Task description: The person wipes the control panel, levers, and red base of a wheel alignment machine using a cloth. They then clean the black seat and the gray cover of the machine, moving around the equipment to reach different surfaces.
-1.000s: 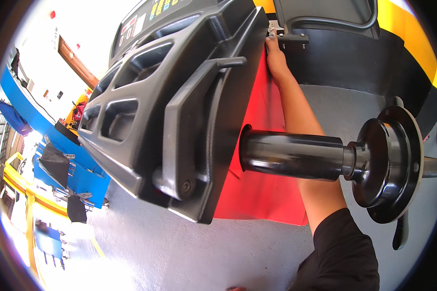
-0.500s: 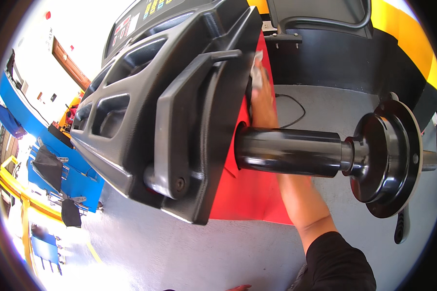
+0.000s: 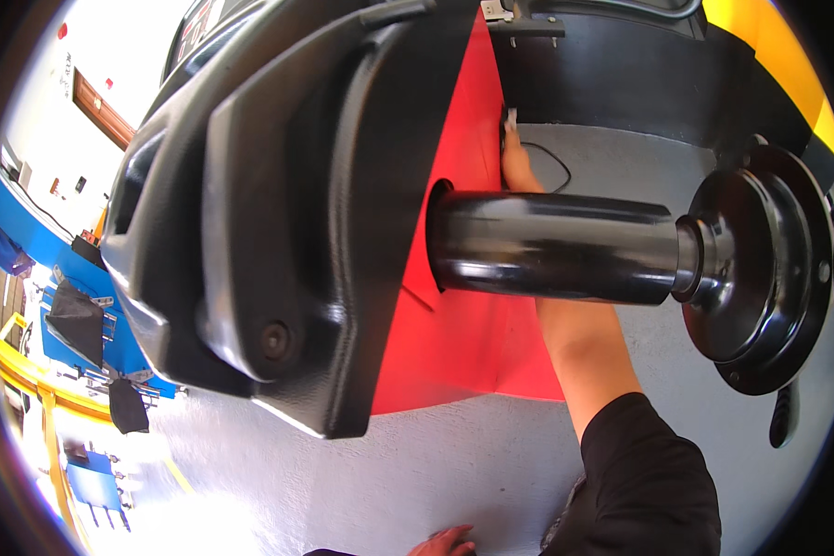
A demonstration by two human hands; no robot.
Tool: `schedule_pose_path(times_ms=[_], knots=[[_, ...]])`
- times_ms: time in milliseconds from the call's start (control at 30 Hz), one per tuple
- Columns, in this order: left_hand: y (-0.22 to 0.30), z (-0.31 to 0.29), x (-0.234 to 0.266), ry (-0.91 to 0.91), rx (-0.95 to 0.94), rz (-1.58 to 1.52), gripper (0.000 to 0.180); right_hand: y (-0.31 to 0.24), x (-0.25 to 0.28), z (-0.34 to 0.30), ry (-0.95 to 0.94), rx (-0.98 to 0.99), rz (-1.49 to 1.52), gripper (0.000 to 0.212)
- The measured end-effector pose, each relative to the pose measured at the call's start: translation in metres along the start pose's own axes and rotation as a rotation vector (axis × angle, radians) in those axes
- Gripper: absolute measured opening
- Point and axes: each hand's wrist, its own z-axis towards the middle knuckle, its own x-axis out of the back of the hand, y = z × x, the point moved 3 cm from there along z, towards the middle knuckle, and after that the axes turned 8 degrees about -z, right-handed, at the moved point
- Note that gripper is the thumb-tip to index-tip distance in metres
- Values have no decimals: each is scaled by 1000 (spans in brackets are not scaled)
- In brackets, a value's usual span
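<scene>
Right hand (image 3: pixel 517 169): holding pale cloth (image 3: pixel 511 118), wheel-balancer shaft's (image 3: pixel 554 243) eleven o'clock
Left hand (image 3: pixel 445 541): view's six o'clock; grip, cannot tell

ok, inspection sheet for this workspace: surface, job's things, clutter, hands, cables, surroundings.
Surface: grey floor, glare at lower left.
Job's things: red cabinet with black housing and lever; black shaft sticks out rightward, flanged piece beyond it.
Clutter: dark pieces near blue unit, background left.
Hands: right hand by cabinet's side beyond shaft, pale cloth-like piece at its fingers; left hand at lower edge, grip unclear.
Cables: black cord curving on floor.
Surroundings: black-and-yellow panel, yellow rail.
</scene>
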Motion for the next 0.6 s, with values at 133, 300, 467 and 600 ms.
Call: schedule_pose_path(times_ms=[133,300,467,600], knots=[[59,-23,39,-150,-100,-41,53,80,5,-100,-16,-136,-22,77],[109,-16,90,3,-382,196,52,129,17,-213,-54,-378,12,69],[82,7,84,24,-371,181,52,117,5,-308,-89,-363,192,60],[82,3,92,-47,-347,210,51,130,12,-276,-84,-421,118,54]])
